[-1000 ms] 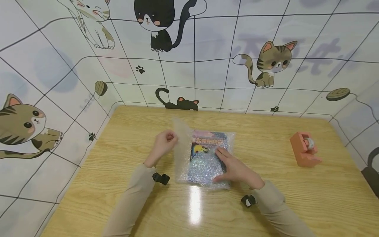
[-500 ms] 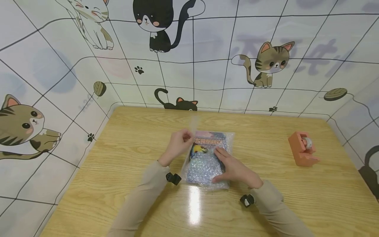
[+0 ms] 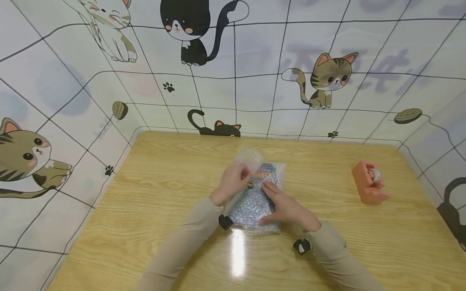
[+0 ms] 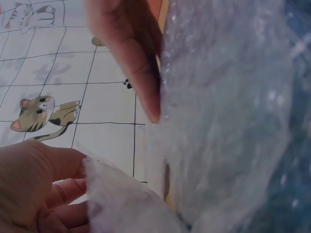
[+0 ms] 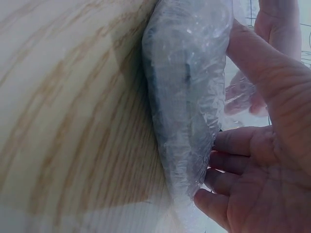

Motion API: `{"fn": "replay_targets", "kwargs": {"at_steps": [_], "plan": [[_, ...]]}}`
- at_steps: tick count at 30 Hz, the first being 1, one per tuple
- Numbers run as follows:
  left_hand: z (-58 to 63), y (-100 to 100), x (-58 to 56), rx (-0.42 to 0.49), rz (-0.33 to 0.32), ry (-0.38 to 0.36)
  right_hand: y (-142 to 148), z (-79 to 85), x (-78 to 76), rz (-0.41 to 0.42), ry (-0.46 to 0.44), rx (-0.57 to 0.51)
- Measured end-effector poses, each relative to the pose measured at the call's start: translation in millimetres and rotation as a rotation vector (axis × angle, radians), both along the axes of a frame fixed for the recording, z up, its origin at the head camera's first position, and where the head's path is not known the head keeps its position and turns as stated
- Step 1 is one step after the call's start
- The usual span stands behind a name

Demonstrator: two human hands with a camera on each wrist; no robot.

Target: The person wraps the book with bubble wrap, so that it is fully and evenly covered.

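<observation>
A book [image 3: 267,171] with a colourful cover lies on the table, wrapped in clear bubble wrap [image 3: 248,208]. My left hand [image 3: 234,182] pinches the left flap [image 3: 249,157] of the wrap between thumb and fingers and holds it raised and folded over the cover's upper left part. In the left wrist view that pinched flap [image 4: 121,201] stands up beside the wrapped book. My right hand [image 3: 285,204] rests on the right side of the package, fingers spread and thumb toward its lower edge. The right wrist view shows its fingers [image 5: 228,182] against the wrap.
An orange tape dispenser [image 3: 369,184] with a roll of tape stands at the right of the wooden table [image 3: 153,182]. A cat-patterned wall covering [image 3: 255,81] rises behind and at both sides. Black wrist cameras sit at both cuffs.
My left hand has moved right, lifting the bubble wrap flap from the left side and folding it over the book. My right hand has stayed in place on the package.
</observation>
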State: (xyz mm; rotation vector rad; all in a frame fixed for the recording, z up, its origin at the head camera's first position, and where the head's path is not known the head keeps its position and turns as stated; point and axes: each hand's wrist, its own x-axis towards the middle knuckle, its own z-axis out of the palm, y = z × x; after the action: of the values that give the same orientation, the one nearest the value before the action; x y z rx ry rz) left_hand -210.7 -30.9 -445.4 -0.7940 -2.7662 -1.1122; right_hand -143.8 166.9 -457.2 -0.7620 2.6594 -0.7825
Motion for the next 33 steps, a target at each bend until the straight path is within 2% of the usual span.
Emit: {"fn": "replay_targets", "kwargs": {"at_steps": [5, 12, 15, 17, 20, 22, 24, 27, 33], "plan": [[-4.9, 4, 0.5, -0.054, 0.002, -0.007, -1, -0.3, 0.1, 0.005, 0.008, -0.005], [-9.8, 4, -0.6, -0.066, -0.009, 0.012, 0, -1.3, 0.0, 0.004, 0.016, -0.006], [-12.7, -1, -2.7, -0.059, -0.069, 0.011, 0, -1.6, 0.3, 0.002, 0.017, 0.0], [-15.9, -6, -5.6, -0.066, -0.142, 0.012, 0, -2.1, 0.4, 0.002, 0.016, -0.004], [-18.0, -13, -8.5, -0.096, -0.238, -0.038, 2, -3.8, 0.4, 0.01, 0.028, -0.016], [-17.9, -14, -9.3, -0.137, -0.274, -0.078, 2, -5.0, 0.3, 0.015, 0.039, -0.022], [-16.1, -14, -8.7, -0.171, -0.283, -0.117, 3, -5.7, 0.2, 0.018, 0.046, -0.021], [-15.6, -13, -8.3, -0.206, -0.298, -0.129, 3, -5.9, 0.2, 0.022, 0.052, -0.019], [-16.5, -12, -8.2, -0.203, -0.312, -0.158, 2, -4.6, 0.0, 0.023, 0.045, -0.02]]}}
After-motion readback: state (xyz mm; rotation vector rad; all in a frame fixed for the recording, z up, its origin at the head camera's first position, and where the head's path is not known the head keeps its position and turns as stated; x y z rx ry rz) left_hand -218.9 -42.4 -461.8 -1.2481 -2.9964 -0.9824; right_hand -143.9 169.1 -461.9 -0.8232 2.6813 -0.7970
